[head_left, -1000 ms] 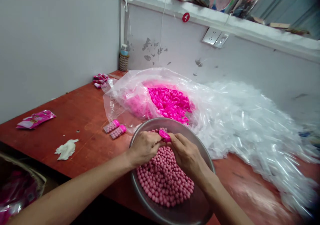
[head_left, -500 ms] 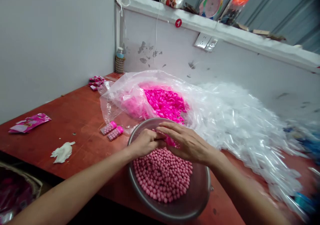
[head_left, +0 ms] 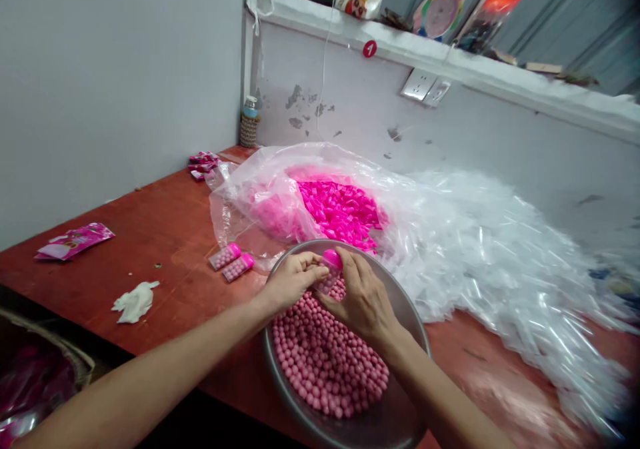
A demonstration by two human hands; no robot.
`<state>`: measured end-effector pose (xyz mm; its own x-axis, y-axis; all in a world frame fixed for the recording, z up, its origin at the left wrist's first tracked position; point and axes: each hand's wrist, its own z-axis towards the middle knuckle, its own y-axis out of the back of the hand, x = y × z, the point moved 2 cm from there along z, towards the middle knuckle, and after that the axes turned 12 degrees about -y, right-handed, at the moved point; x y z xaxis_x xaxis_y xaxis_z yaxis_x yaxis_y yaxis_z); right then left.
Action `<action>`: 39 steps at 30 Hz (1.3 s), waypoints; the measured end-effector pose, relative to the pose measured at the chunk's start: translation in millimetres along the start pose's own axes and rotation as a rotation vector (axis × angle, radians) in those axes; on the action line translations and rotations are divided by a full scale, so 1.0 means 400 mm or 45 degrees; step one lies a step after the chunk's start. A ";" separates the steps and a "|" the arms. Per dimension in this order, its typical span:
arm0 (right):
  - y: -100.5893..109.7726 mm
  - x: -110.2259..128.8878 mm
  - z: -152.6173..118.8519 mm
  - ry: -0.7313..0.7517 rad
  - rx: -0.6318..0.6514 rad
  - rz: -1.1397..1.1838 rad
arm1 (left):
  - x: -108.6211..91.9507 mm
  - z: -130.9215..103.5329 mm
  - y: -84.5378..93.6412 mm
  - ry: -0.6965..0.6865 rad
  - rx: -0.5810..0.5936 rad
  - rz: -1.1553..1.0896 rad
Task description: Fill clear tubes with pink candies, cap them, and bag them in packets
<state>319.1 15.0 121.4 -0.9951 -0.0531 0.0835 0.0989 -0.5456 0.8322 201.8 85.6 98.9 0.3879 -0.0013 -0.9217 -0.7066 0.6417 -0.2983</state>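
Observation:
A small clear container with a pink cap (head_left: 331,260) is held between both hands over a metal bowl (head_left: 415,322) of pink balls (head_left: 330,362). The fingers of my left hand (head_left: 293,279) pinch its left side. My right hand (head_left: 363,296) grips it from the right, fingertips by the cap. Pink balls show through the container's wall. Two capped containers filled with balls (head_left: 225,256) lie side by side on the red table, left of the bowl. Behind the bowl, a clear plastic bag (head_left: 240,199) lies open around many bright pink caps (head_left: 340,212).
A big heap of clear plastic tubes (head_left: 480,236) spreads over the right side of the table (head_left: 170,222). Pink packets (head_left: 75,241) and a crumpled white tissue (head_left: 135,302) lie at left. A box with pink contents (head_left: 35,382) stands below the table's left edge.
My right hand has turned from lying flat over the container to gripping its side, so the cap now shows. The view has shifted slightly, moving the scene rightward.

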 end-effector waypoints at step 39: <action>-0.172 -0.155 0.045 -0.618 0.761 0.016 | -0.054 0.034 0.211 -0.594 -0.124 1.485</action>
<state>374.2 70.9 68.9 -0.8955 0.3918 0.2110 0.2312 0.0045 0.9729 141.8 150.1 97.1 -0.3377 0.8100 -0.4795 -0.8018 0.0193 0.5973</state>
